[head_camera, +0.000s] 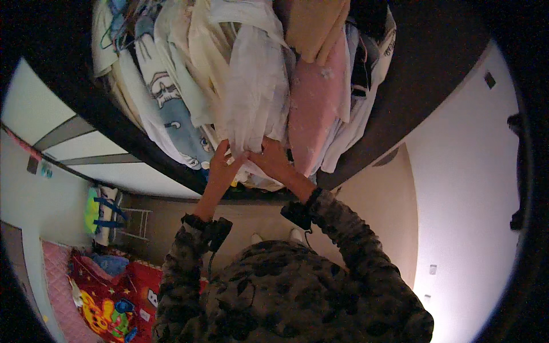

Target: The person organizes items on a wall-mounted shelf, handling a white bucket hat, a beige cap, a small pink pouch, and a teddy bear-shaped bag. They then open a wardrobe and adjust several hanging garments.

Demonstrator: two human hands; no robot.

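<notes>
Both my hands are at the lower part of a sheer white garment [257,85] that hangs in a packed row of clothes. Its thin fabric is pinched by my left hand [224,163] and my right hand [272,160], whose fingertips nearly meet at its middle. To the right hangs a pink garment [315,111], below a tan one [315,30]. On the left are cream and pale garments and a blue-grey one with a cartoon print [178,124]. The folds partly hide my fingertips.
Dark wardrobe sides [424,73] frame the clothes. At the lower left, a red patterned blanket [116,296] lies on a pink quilted cover [58,274]. A chair-like metal frame [139,223] stands beyond it. A white wall [463,193] rises at the right.
</notes>
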